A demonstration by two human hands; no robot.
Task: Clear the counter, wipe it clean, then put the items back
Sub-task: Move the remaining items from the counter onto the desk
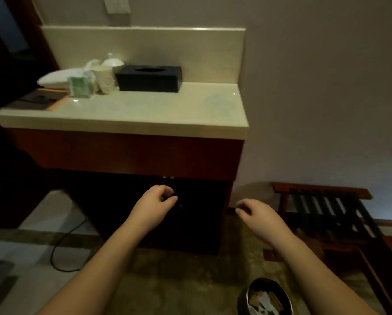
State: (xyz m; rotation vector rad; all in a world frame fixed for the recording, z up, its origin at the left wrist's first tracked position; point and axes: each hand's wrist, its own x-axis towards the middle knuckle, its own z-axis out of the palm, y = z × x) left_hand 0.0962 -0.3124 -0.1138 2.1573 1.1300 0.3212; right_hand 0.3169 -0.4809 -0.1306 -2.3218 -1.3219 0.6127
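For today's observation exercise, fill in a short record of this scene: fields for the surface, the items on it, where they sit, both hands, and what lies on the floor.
surface: pale stone counter over a dark wood cabinet
items: black tissue box, white cup, green packet, white bundle, dark folder
placement: all grouped at the back left; front and right bare
left hand: low before the cabinet, fingers curled, possibly on something small and dark
right hand: low, loosely curled, empty
floor: waste bin with paper scraps, slatted rack to the right
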